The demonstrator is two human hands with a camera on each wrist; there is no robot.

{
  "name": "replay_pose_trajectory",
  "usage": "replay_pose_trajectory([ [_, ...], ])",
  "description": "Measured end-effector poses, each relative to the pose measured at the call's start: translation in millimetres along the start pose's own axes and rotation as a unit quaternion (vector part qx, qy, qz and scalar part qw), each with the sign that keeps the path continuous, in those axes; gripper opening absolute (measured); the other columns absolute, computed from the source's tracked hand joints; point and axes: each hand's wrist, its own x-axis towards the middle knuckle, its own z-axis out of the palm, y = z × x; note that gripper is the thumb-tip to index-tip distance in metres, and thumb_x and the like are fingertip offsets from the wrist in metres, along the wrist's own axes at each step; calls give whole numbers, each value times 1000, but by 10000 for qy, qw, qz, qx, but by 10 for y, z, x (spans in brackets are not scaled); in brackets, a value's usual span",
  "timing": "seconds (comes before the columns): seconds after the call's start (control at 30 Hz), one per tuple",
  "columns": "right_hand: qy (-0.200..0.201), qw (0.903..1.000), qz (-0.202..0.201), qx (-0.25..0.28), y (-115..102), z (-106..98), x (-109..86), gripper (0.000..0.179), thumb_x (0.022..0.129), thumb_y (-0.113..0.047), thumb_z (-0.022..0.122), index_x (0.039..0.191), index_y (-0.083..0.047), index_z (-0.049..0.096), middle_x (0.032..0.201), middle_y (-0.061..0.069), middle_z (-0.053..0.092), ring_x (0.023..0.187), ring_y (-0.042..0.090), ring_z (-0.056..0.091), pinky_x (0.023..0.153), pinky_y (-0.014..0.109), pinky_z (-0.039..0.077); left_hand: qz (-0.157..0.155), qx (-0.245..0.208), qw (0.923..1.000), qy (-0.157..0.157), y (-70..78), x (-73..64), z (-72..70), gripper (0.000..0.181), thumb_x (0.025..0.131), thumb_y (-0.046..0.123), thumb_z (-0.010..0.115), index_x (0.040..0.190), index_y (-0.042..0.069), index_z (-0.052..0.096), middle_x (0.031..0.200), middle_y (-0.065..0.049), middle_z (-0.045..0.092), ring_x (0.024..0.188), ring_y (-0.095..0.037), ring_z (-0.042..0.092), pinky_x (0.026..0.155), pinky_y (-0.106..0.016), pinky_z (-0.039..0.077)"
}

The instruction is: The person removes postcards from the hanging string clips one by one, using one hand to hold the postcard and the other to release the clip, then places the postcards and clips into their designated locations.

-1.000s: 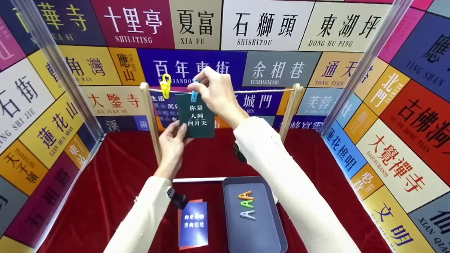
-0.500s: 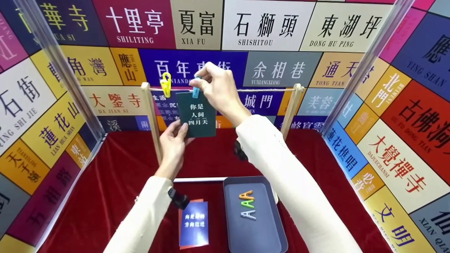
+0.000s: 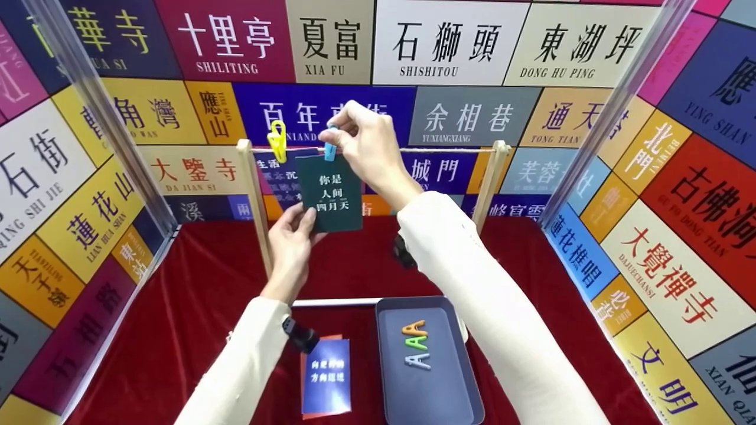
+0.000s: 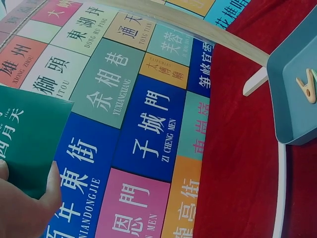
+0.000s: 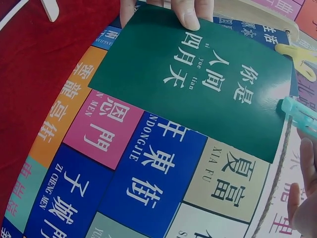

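Note:
A dark green card (image 3: 339, 192) with white characters hangs upright at the rope (image 3: 449, 152). My left hand (image 3: 293, 233) pinches its lower left edge, thumb in front. At the card's top edge, my right hand (image 3: 371, 144) pinches a light blue clothespin (image 3: 329, 151) between thumb and fingers. In the right wrist view the clothespin's tip (image 5: 290, 105) overlaps the card's edge, right by the rope. To the left, a yellow clothespin (image 3: 277, 141) sits on the rope, and a dark blue card (image 3: 284, 167) hangs beside it, partly hidden behind the green one.
Wooden posts (image 3: 489, 195) carry the rope. On the red cloth (image 3: 207, 330) lie a blue card (image 3: 326, 378) over a reddish one and a grey tray (image 3: 431, 395). Orange (image 3: 413, 327), green (image 3: 415, 342) and grey clothespins (image 3: 418, 361) lie in the tray. Sign-printed walls surround the table.
My right hand has risen slightly with the blue clothespin, which stays at the card's top edge. The green card has shifted a touch to the right; my left hand keeps its hold.

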Motion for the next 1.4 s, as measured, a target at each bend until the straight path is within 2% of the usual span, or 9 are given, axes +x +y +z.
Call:
replay_pose_trajectory([
  [0.33,72,9997,-29,248,-27,-29,8,18,89,-13,73,97,2,67,95,13,77,77,20,72,62,17,55,-105,10,9999,72,-17,-12,-2,28,100,4,57,126,-6,62,95,-5,68,80,-11,67,71,-27,65],
  [0.53,168,9996,26,218,-17,-60,-16,18,89,-13,73,98,1,67,96,13,77,81,19,72,66,18,58,-67,34,10000,30,-4,-49,-8,27,100,4,58,125,-6,63,94,-4,68,79,-11,67,70,-26,64],
  [0.8,317,9995,-30,76,0,-82,-62,27,86,-21,76,102,-1,67,98,12,76,85,19,69,73,17,53,-16,179,9998,73,10,-90,-16,28,100,5,58,126,-5,63,96,-4,69,79,-10,66,68,-24,63],
  [1.03,409,9976,162,540,8,-66,-137,24,87,-19,76,104,-4,67,94,9,75,86,15,68,79,19,54,-46,99,9999,74,2,-112,-12,29,99,5,59,126,-5,63,93,-2,69,78,-10,67,69,-24,63],
  [1.23,598,9920,343,1058,-2,-58,-196,28,89,-16,75,112,-3,66,95,10,73,79,13,67,74,21,57,81,-34,10000,33,8,-168,10,28,99,3,59,125,-8,62,90,-1,68,77,-9,67,68,-24,63],
  [1.4,586,9883,346,1364,9,-54,-238,34,89,-16,74,119,-2,65,101,11,73,78,10,63,71,20,54,90,-28,10000,8,21,-196,33,30,99,3,59,127,-7,62,91,-1,69,78,-9,68,70,-25,64],
])
